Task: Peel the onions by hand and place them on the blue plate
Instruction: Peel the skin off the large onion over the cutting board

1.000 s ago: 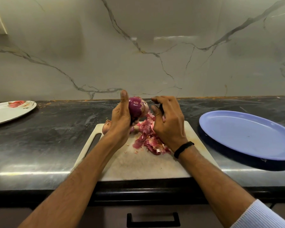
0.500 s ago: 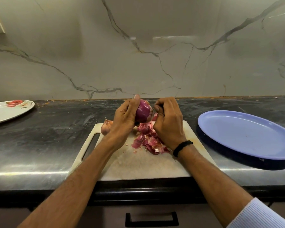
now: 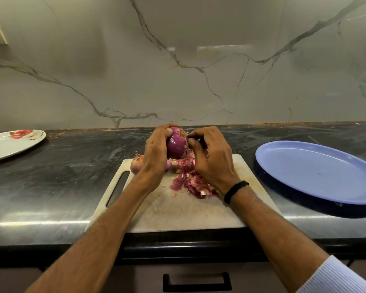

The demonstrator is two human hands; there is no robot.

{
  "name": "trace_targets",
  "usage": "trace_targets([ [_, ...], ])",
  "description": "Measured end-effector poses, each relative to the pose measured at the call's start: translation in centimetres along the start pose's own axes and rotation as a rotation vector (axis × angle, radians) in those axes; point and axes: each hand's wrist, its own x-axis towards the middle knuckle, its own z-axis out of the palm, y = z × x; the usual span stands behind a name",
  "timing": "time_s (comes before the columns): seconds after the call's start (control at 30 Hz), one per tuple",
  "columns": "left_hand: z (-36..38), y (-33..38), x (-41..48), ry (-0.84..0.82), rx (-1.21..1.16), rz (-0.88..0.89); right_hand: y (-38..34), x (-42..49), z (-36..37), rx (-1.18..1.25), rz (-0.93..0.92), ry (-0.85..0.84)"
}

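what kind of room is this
Probably a home kitchen: a dark polished stone countertop, a veined marble backsplash, and a white plastic cutting board with purple onion peels.

Grips onion in left hand, raised above board. Pinches loose papery skin at onion's top with thumb and forefinger of right hand; wears black band on that wrist.

At 6 o'clock from onion, on board, partly under right hand: heap of peels. At 8 o'clock from onion, half hidden behind left hand, on board's far left corner: second onion, skin on.

On counter, at 3 o'clock from board, just beside it: blue plate. At 10 o'clock, well apart: white plate with red flower print, cut off by frame edge.
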Motion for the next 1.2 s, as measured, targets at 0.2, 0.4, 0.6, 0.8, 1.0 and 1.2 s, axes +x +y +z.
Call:
trace_targets([
  [0.2,-0.3,0.0,0.1,0.042,-0.093,-0.025,-0.8,-0.3,-0.1,0.0,-0.113,-0.071],
  [0.4,-0.4,0.1,0.3,0.121,-0.188,-0.042,-1.2,-0.5,-0.3,-0.109,-0.224,-0.165],
  [0.6,-0.6,-0.3,0.6,0.118,-0.084,-0.013,-1.1,-0.5,-0.1,-0.193,-0.279,-0.132],
  [0.8,-0.8,-0.6,1.0,0.133,0.02,0.0,-1.2,-0.5,-0.1,-0.204,-0.265,-0.166],
  [1.0,-0.7,-0.3,1.1,0.193,0.086,0.028,-1.1,-0.7,0.4,-0.183,-0.285,-0.135],
  [1.2,-0.7,0.2,0.6,0.152,0.144,0.104,-0.7,-0.4,0.0,-0.228,-0.227,-0.169],
])
